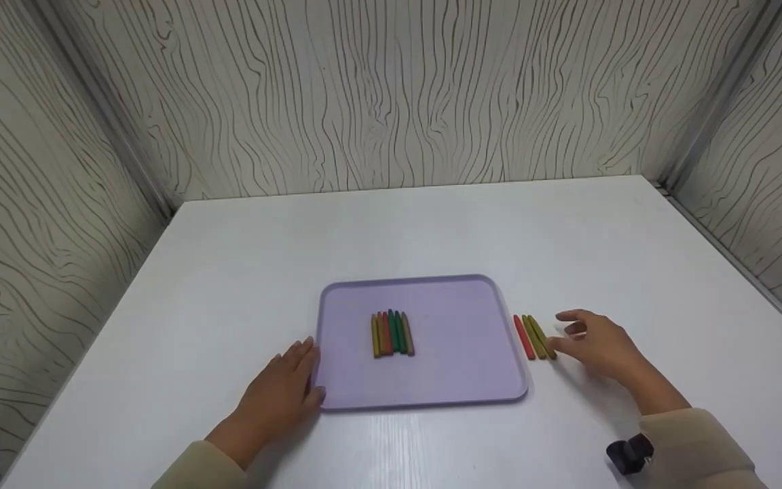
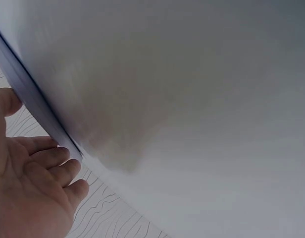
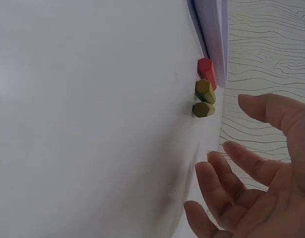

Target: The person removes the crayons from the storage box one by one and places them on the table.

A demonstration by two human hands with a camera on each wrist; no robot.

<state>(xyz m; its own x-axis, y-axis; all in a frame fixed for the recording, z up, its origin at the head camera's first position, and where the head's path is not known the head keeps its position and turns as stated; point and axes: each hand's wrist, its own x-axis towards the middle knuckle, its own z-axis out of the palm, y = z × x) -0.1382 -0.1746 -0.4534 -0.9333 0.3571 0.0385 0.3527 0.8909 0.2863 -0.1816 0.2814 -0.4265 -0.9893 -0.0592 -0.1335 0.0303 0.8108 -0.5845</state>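
Observation:
On the white table lies a lilac tray point(image 1: 459, 353), with several crayons point(image 1: 386, 336) side by side in it, in olive, orange-brown, red and green. My left hand point(image 1: 279, 390) rests at the tray's left edge, its fingers relaxed against the rim point(image 2: 41, 106). Just outside the right rim lie a red crayon point(image 1: 524, 337) and two olive-yellow crayons point(image 1: 539, 337); their six-sided ends show in the right wrist view. Close beside them hovers my right hand point(image 1: 598, 343), thumb and fingers spread apart, with nothing held.
A dark wrist-camera piece point(image 1: 628, 454) hangs by the right sleeve point(image 1: 696, 445). Wood-grain patterned panels point(image 1: 391, 95) enclose the white table point(image 1: 391, 231) at the back and both sides.

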